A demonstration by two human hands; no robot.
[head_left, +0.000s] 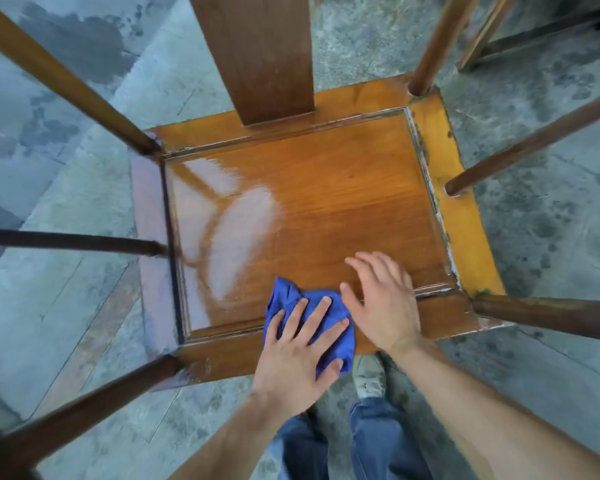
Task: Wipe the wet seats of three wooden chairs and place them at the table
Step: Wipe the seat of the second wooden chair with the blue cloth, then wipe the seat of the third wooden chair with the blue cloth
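Observation:
A wooden chair fills the view from above; its orange-brown seat [326, 202] shines with a wet film on the left half. A crumpled blue cloth [291, 299] lies on the seat's near edge. My left hand [298, 344] presses flat on the cloth with straight, spread fingers. My right hand [385, 299] rests flat on the bare seat just right of the cloth, fingers spread. The chair's back splat [257, 53] rises at the far side.
Armrest posts and rails [66, 240] stand out on both sides of the seat. Part of another wooden frame [492, 32] shows at the top right. The stone floor [66, 57] has dark wet patches. My legs and a shoe [369, 375] stand by the seat's front.

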